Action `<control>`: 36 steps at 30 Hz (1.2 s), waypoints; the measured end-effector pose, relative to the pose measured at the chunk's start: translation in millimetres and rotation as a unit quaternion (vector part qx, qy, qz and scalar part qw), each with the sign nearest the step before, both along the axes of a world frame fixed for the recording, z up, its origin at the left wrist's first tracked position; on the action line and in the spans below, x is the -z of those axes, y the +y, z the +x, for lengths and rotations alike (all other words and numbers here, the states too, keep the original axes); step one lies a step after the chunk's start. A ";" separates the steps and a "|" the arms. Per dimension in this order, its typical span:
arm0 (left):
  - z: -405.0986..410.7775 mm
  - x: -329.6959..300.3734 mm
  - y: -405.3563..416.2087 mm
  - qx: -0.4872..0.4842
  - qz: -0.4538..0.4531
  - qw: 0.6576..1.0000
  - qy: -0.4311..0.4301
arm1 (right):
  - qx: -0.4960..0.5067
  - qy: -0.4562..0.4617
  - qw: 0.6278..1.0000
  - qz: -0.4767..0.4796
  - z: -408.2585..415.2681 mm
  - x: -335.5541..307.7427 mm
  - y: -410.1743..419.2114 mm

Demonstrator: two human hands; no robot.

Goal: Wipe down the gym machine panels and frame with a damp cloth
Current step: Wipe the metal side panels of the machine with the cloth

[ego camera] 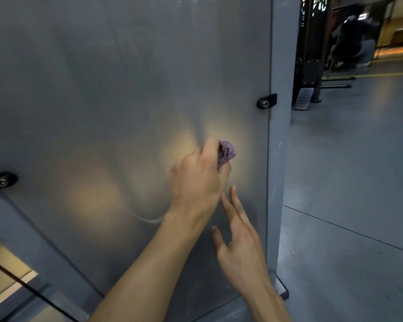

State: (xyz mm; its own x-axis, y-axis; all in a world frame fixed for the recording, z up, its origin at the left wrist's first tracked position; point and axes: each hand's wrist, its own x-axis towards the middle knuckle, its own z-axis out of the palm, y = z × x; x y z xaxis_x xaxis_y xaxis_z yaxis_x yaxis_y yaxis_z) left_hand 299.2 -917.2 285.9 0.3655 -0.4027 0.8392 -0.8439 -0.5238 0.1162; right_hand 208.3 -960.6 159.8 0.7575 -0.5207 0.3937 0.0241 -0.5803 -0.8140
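Head view, left hand (197, 180) pressing crumpled purple cloth (226, 152), smooth grey panel (116, 89)

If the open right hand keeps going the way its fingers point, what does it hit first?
Most likely the left hand gripping the purple cloth: the right hand points its fingers up toward that wrist. Depth is unclear; it may touch the grey panel first.

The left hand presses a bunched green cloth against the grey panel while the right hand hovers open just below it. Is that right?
Not quite: the cloth is purple, not green, as the head view shows. The rest stands: the left hand bunches it against the grey panel, and the right hand is open just below.
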 end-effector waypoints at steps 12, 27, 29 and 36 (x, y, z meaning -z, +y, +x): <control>-1.8 -19.1 -38.2 0.017 0.128 0.982 -0.139 | 0.003 -0.029 1.000 -0.004 -2.0 3.9 -14.4; 11.9 -42.4 -64.1 0.018 0.190 0.937 -0.293 | 0.016 -0.057 0.998 -0.031 9.7 18.5 -9.4; 12.9 -23.9 -64.8 0.037 0.231 0.918 -0.321 | 0.002 -0.036 0.999 -0.032 8.9 17.1 -10.1; 15.6 -32.2 -78.6 0.065 0.273 0.883 -0.376 | -0.009 -0.056 0.998 -0.019 3.9 18.9 -11.6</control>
State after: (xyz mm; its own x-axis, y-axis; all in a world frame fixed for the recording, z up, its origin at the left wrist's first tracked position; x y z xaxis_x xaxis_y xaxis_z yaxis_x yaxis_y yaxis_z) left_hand 314.8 -995.8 318.1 -0.2922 -0.8201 0.4919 -0.6317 -0.2207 -0.7432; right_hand 212.2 -972.2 140.9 0.7168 -0.4901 0.4961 0.1257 -0.6089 -0.7832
